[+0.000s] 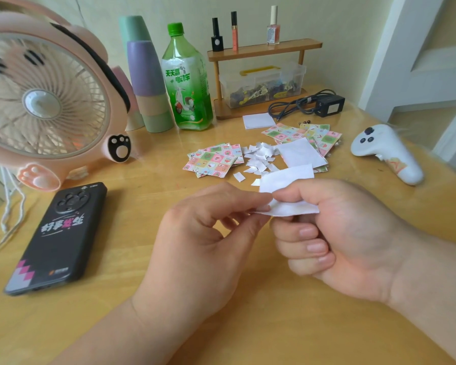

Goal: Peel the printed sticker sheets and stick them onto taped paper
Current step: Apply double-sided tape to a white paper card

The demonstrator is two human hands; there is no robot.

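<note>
Count taken from the green bottle [187, 83]: one. Left of it: one stack of cups [148, 83], four colours showing, and one pink fan [45, 101]. Right of it: one wooden rack [263, 48] with three polish bottles [234, 30], one clear box [261, 83], one black adapter [329, 105]. In front of it: two piles of printed sticker sheets [213, 159], one notepad [258, 120], one flat white sheet [300, 154], one phone [61, 235], one controller [387, 151]. Paper scraps [258, 159]: too many to tally. My left hand [208, 233] and right hand [340, 238], two, pinch white paper [287, 177]; I cannot tell its layers.
</note>
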